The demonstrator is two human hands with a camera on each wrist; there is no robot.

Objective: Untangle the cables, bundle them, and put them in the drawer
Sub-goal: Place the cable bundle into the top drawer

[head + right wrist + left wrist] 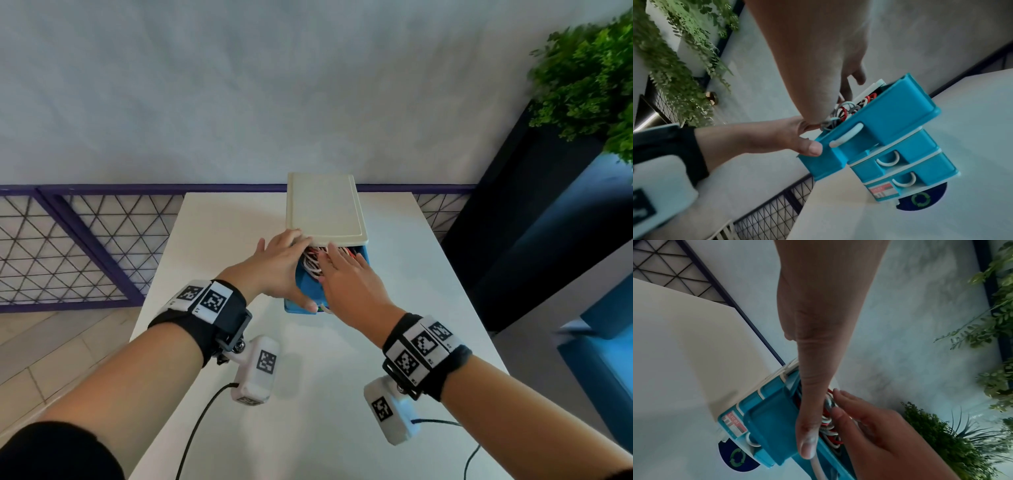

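Note:
A small blue drawer unit [325,205] with a cream top stands at the back of the white table [342,377]. Its top drawer [298,308] is pulled out toward me. A tangle of red, white and grey cables [313,260] lies inside it. My left hand [284,267] lies along the drawer's left side, fingers stretched to the unit's top edge and thumb on the front corner [812,148]. My right hand [339,263] lies flat on the cables [846,110], with straight fingers reaching under the cream top. The two lower drawers [920,162] are closed.
A dark planter [548,205] with green foliage [589,78] stands to the right of the table. A purple mesh railing [68,240] runs behind and to the left. A round dark sticker with a green recycling mark [920,199] lies under the unit.

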